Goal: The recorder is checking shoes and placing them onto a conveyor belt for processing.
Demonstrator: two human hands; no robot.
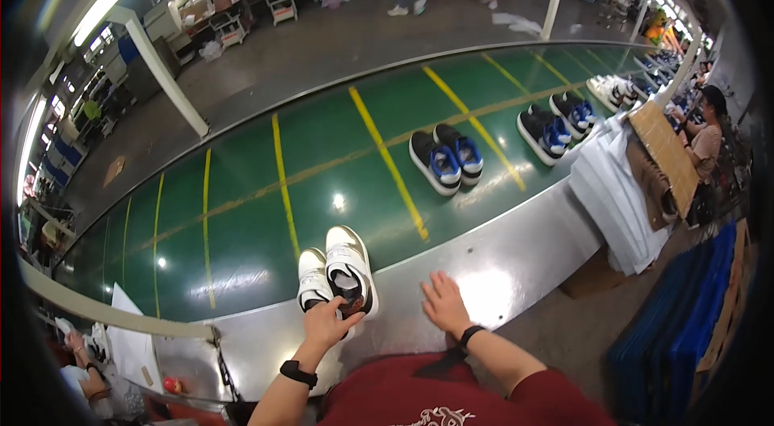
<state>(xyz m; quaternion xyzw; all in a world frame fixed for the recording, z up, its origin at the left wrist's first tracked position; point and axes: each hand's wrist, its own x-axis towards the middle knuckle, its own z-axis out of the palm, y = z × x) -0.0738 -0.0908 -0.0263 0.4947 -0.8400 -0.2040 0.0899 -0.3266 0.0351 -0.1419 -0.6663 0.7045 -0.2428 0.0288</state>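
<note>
My left hand (324, 324) grips a pair of white sneakers at their heels, thumb and fingers closed at the shoe openings. The right sneaker (347, 250) and the left sneaker (312, 271) stand side by side, toes pointing away from me. They sit where the steel ledge (403, 289) meets the green conveyor belt (318, 184). My right hand (445, 303) rests over the ledge with its fingers spread and nothing in it. Farther right on the belt stands a pair of black sneakers with blue linings (445, 160).
More black-and-blue sneakers (548, 129) and white sneakers (610, 91) line the belt's far right. A stack of white sheets (617, 192) and a cardboard piece (663, 158) stand right of the ledge. Another person (711, 132) sits beyond. A metal post (165, 75) rises beyond the belt.
</note>
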